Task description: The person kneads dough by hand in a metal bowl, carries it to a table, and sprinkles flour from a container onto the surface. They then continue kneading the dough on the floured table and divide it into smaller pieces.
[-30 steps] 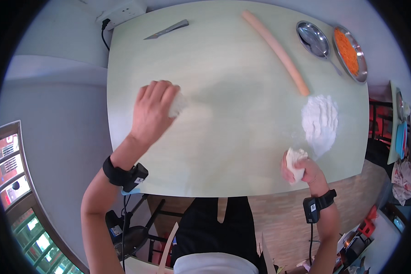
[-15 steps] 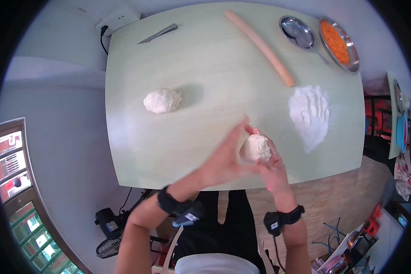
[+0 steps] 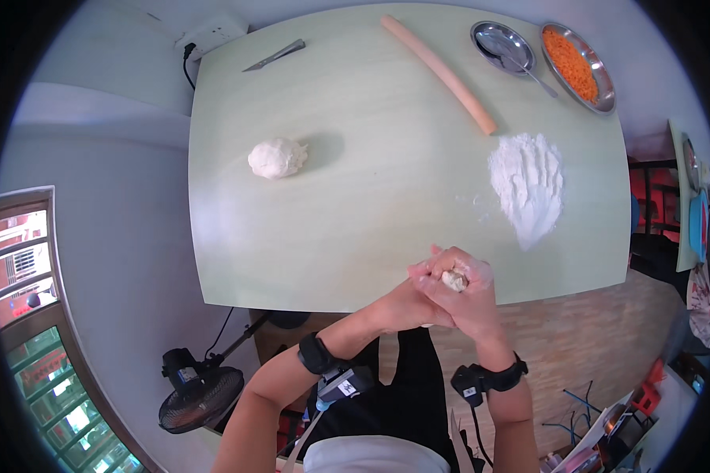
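Note:
Near the table's front edge, a lump of pale dough (image 3: 454, 280) is squeezed between my two hands, and only a small bit of it shows through the fingers. My right hand (image 3: 472, 288), dusted with flour, wraps over it from the right. From the left, my left hand (image 3: 418, 303) presses against it, its fingers partly hidden by the right hand. Another rounded lump of dough (image 3: 278, 158) rests on the left of the pale green table (image 3: 355, 213). A ridged heap of white flour (image 3: 528, 189) lies to the right, beyond my hands.
Across the far side lie a small knife (image 3: 274, 56), a long wooden rolling pin (image 3: 440, 75), a metal bowl (image 3: 503, 47) with a spoon (image 3: 532, 76), and a metal dish (image 3: 606, 101) of orange shreds. A black fan (image 3: 201, 398) stands beyond the table's near left corner.
My hands have closed around the dough, which was mostly visible between them before, and have come nearer to the table's front edge. The whole view has shifted slightly.

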### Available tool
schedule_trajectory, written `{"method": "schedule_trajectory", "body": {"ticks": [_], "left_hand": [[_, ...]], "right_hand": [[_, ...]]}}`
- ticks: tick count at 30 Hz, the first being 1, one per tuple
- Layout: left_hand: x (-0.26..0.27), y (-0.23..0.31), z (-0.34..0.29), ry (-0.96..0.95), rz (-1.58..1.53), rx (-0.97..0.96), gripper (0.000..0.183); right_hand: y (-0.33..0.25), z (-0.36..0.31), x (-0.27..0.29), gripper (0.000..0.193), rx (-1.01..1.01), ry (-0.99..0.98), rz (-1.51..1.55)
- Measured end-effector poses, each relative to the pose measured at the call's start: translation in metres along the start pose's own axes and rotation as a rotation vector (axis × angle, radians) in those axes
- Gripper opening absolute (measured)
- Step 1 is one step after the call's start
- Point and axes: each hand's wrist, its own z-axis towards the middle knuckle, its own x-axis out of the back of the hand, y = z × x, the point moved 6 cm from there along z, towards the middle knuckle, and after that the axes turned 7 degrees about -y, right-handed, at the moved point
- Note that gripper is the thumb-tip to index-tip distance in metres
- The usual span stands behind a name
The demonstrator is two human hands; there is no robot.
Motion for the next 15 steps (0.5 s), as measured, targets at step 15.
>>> {"method": "schedule_trajectory", "body": {"ticks": [15], "left_hand": [[0.002, -0.016, -0.006, 0.184, 0.301, 0.125, 0.027]], "right_hand": [[0.026, -0.001, 0.007, 0.021, 0.068, 0.337, 0.745]]}}
